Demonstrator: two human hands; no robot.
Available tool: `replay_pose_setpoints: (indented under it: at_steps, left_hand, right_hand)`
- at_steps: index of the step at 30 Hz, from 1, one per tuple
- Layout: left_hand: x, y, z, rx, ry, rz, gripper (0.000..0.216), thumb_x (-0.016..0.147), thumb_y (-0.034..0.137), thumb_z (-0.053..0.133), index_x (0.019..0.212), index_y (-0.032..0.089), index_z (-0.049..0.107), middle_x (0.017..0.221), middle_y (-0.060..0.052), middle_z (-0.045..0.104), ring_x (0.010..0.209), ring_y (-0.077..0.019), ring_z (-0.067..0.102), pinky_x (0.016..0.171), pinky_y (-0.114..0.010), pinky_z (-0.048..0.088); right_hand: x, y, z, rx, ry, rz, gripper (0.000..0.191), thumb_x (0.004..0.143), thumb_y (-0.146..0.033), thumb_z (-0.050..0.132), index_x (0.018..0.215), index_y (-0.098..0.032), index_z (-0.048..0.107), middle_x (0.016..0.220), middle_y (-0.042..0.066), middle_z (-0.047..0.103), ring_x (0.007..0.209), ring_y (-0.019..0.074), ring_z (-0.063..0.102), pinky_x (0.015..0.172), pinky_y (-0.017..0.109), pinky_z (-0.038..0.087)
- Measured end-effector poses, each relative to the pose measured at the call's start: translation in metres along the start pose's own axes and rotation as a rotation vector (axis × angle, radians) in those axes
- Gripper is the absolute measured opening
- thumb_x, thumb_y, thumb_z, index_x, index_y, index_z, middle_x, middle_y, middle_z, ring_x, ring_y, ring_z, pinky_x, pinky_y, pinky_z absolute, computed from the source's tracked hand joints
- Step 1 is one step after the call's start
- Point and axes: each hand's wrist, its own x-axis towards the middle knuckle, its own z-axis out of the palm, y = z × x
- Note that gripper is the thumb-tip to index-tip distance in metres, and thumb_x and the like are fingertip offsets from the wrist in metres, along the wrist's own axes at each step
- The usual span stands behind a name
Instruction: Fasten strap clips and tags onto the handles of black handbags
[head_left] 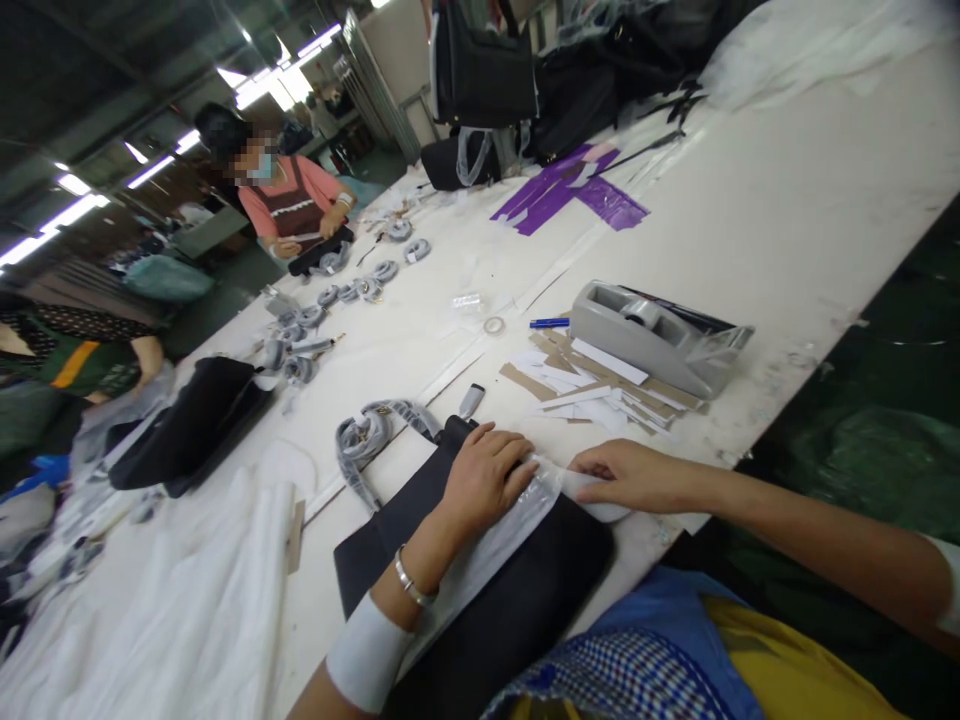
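Observation:
A black handbag (559, 565) lies on the table close to my body. Its handles or strap (361, 440), wound in grey-white wrapping, rest beyond its far edge, and a small tag (472, 401) lies near its top. Across the bag runs a strip of translucent white wrapping (487, 550). My left hand (486, 478) lies on the wrapping and bag with its fingers stretched out. At the bag's right end, my right hand (619, 476) pinches the end of the white wrapping sheet (589, 497) between thumb and fingers.
A grey tape dispenser (652, 335) stands on the right beside paper and cardboard strips (592, 385). Several wrapped coils (300, 320) lie at the far left. White sheeting (202, 600) covers the near left. Two co-workers handle dark bags across the table. Purple tape (570, 190) marks the tabletop.

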Motion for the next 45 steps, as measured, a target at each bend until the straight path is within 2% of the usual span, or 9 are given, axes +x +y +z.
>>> replay_pose_setpoints:
  at_steps: [3, 10, 14, 21, 24, 31, 34, 40, 45]
  left_hand:
    - [-0.003, -0.006, 0.024, 0.008, 0.153, -0.049, 0.031, 0.096, 0.027, 0.035, 0.091, 0.018, 0.064, 0.088, -0.006, 0.069, 0.088, -0.018, 0.061, 0.095, -0.04, 0.04]
    - [-0.003, -0.011, 0.032, -0.124, 0.287, -0.088, 0.046, 0.098, 0.032, 0.026, 0.082, 0.019, 0.067, 0.068, -0.004, 0.065, 0.07, -0.0165, 0.059, 0.08, -0.034, 0.044]
    - [-0.005, -0.009, 0.029, -0.2, 0.385, -0.08, 0.05, 0.097, 0.039, 0.026, 0.077, 0.019, 0.067, 0.066, -0.005, 0.066, 0.066, -0.0162, 0.058, 0.077, -0.034, 0.046]
    - [-0.01, -0.011, 0.025, -0.307, 0.598, -0.146, 0.054, 0.096, 0.044, 0.024, 0.068, 0.019, 0.063, 0.061, -0.004, 0.063, 0.064, -0.0166, 0.06, 0.073, -0.035, 0.048]
    - [-0.009, -0.013, 0.027, -0.302, 0.547, -0.137, 0.053, 0.096, 0.044, 0.027, 0.071, 0.019, 0.065, 0.064, -0.005, 0.065, 0.066, -0.0166, 0.061, 0.075, -0.035, 0.048]
    - [-0.007, -0.013, 0.029, -0.172, 0.381, -0.07, 0.045, 0.097, 0.038, 0.031, 0.081, 0.019, 0.069, 0.072, -0.005, 0.068, 0.073, -0.0164, 0.061, 0.08, -0.033, 0.046]
    - [-0.008, -0.013, 0.027, -0.162, 0.398, -0.063, 0.044, 0.097, 0.037, 0.031, 0.081, 0.019, 0.069, 0.072, -0.005, 0.068, 0.073, -0.0164, 0.061, 0.081, -0.033, 0.046]
    - [-0.01, -0.014, 0.026, -0.125, 0.443, -0.063, 0.047, 0.097, 0.036, 0.028, 0.082, 0.019, 0.069, 0.068, -0.005, 0.066, 0.07, -0.0163, 0.062, 0.08, -0.033, 0.046]
    - [-0.004, -0.013, 0.03, 0.054, 0.33, -0.093, 0.046, 0.098, 0.037, 0.03, 0.079, 0.019, 0.068, 0.067, -0.006, 0.066, 0.07, -0.0174, 0.062, 0.078, -0.033, 0.044]
  right_hand:
    - [0.008, 0.005, 0.006, 0.017, -0.135, 0.022, 0.031, 0.078, -0.04, 0.057, 0.086, -0.013, 0.07, 0.068, -0.001, 0.064, 0.064, 0.0164, 0.057, 0.058, 0.024, 0.04]
    - [-0.02, -0.007, 0.0, -0.346, -0.011, -0.179, 0.036, 0.077, -0.028, 0.061, 0.111, -0.019, 0.067, 0.104, 0.006, 0.069, 0.095, 0.0227, 0.061, 0.083, 0.03, 0.043]
    - [-0.029, -0.009, 0.002, -0.53, 0.105, -0.157, 0.027, 0.073, -0.021, 0.064, 0.099, -0.019, 0.072, 0.095, 0.009, 0.069, 0.093, 0.025, 0.062, 0.082, 0.034, 0.044]
    - [-0.006, 0.0, 0.046, 0.021, 0.372, -0.276, 0.02, 0.075, -0.016, 0.056, 0.089, -0.018, 0.071, 0.094, 0.004, 0.069, 0.084, 0.0169, 0.063, 0.075, 0.027, 0.049]
    - [-0.002, 0.011, 0.055, 0.119, 0.359, -0.287, 0.02, 0.078, -0.017, 0.055, 0.09, -0.017, 0.07, 0.097, 0.005, 0.068, 0.09, 0.0182, 0.064, 0.082, 0.03, 0.05]
    - [-0.024, 0.01, 0.045, -0.611, 0.464, -0.212, 0.021, 0.086, -0.018, 0.051, 0.089, -0.021, 0.072, 0.105, 0.009, 0.063, 0.099, 0.0222, 0.058, 0.087, 0.039, 0.049]
    - [-0.025, 0.002, 0.051, -0.445, 0.459, -0.142, 0.026, 0.084, -0.015, 0.049, 0.097, -0.02, 0.072, 0.1, 0.008, 0.066, 0.093, 0.0207, 0.062, 0.087, 0.037, 0.05]
    - [-0.022, -0.014, 0.07, 0.414, 0.381, 0.024, 0.035, 0.085, -0.03, 0.052, 0.115, -0.016, 0.065, 0.107, 0.009, 0.07, 0.105, 0.0218, 0.064, 0.094, 0.034, 0.049]
    - [-0.03, -0.019, 0.07, -0.028, 0.436, 0.067, 0.041, 0.087, -0.046, 0.052, 0.115, -0.018, 0.064, 0.098, 0.009, 0.073, 0.094, 0.025, 0.068, 0.085, 0.037, 0.052]
